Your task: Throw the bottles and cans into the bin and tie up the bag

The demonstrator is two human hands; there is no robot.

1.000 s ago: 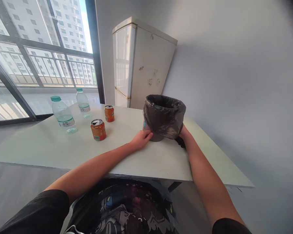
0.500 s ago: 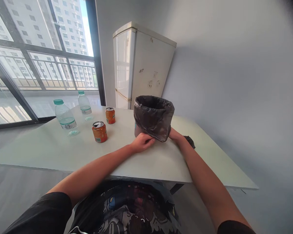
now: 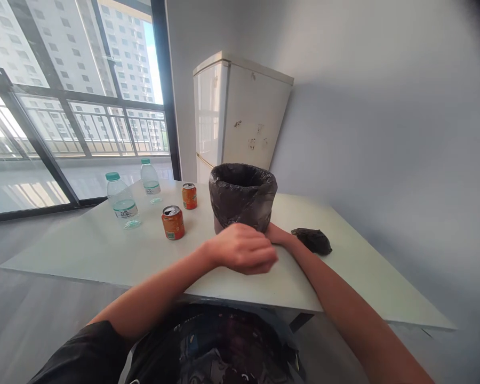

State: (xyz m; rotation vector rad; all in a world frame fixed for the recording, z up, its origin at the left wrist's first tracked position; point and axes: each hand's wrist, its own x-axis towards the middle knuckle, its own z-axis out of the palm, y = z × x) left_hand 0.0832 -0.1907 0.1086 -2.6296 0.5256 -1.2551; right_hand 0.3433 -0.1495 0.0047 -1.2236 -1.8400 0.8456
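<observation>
A small bin lined with a black plastic bag stands on the white table, straight ahead of me. My left hand hovers just in front of the bin's base, with its fingers curled in and nothing visible in them. My right hand rests on the table against the lower right side of the bin. Its fingers are hidden behind my left hand and the bin. A crumpled black bag lies on the table to the right of my right wrist.
Two orange drink cans and two clear water bottles with green caps stand left of the bin. A white fridge stands behind the table against the wall. Large windows fill the left side.
The bin has slid left, toward the middle of the table, uncovering the crumpled black bag. My left hand has left the bin's base and pulled back toward me. The view has shifted.
</observation>
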